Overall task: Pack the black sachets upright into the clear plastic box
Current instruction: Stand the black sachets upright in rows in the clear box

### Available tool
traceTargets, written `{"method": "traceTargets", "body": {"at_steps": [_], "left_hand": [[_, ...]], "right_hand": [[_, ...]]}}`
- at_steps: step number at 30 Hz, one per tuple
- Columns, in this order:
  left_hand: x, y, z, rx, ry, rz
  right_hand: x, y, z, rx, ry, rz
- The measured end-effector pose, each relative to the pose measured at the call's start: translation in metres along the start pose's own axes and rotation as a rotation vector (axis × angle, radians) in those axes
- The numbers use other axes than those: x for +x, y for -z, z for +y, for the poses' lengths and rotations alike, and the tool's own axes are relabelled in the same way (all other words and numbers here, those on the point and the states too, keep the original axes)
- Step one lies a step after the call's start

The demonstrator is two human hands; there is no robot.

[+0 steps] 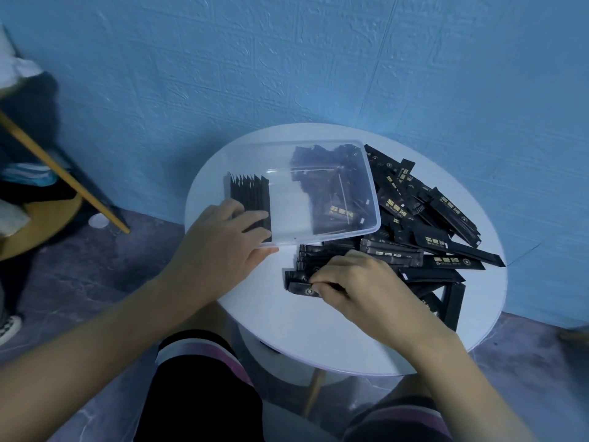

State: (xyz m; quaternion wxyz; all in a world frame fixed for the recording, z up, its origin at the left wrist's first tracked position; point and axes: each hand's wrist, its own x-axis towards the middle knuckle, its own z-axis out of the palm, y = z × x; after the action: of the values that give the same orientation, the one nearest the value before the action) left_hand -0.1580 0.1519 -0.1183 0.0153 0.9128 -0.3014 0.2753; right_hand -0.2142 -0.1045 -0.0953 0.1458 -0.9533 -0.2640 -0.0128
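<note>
Head: round white table [302,330], blue wall [287,59]

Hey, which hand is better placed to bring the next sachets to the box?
Right. The right hand pinches loose sachets on the table beside the clear box; the left hand rests on the upright row inside, steadying it.
</note>
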Motion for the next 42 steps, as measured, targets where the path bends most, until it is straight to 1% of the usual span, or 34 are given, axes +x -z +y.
{"method": "traceTargets", "body": {"at_steps": [4,12,19,25,29,33,35,38,40,42], "left_hand": [[0.000,0.001,0.000,-0.001,-0.001,-0.003],[0.000,0.002,0.001,0.022,0.012,-0.010],[0.000,0.001,0.001,0.004,0.028,-0.008],[0.002,0.002,-0.002,-0.001,0.040,-0.011],[0.001,0.001,-0.004,-0.001,0.042,-0.012],[0.003,0.001,-0.003,-0.021,0.046,-0.014],[0.003,0.001,-0.003,-0.016,0.044,-0.004],[0.001,-0.001,-0.004,0.004,0.043,-0.010],[0.000,-0.001,-0.004,0.012,0.036,-0.015],[0.001,0.000,-0.002,0.019,0.027,-0.018]], "right_hand": [[0.005,0.000,0.000,0.012,-0.016,0.037],[0.006,0.002,0.002,-0.057,-0.011,-0.065],[0.022,0.005,0.004,0.028,0.017,-0.083],[0.028,0.009,0.005,0.133,0.034,-0.042],[0.028,0.013,0.001,0.284,-0.018,0.020],[0.030,0.018,0.001,0.597,-0.089,0.079],[0.034,0.021,0.000,0.700,-0.116,0.162],[0.046,0.029,-0.006,0.813,-0.115,0.335],[0.058,0.036,-0.012,0.846,-0.119,0.440],[0.074,0.040,-0.014,0.871,-0.162,0.522]]}}
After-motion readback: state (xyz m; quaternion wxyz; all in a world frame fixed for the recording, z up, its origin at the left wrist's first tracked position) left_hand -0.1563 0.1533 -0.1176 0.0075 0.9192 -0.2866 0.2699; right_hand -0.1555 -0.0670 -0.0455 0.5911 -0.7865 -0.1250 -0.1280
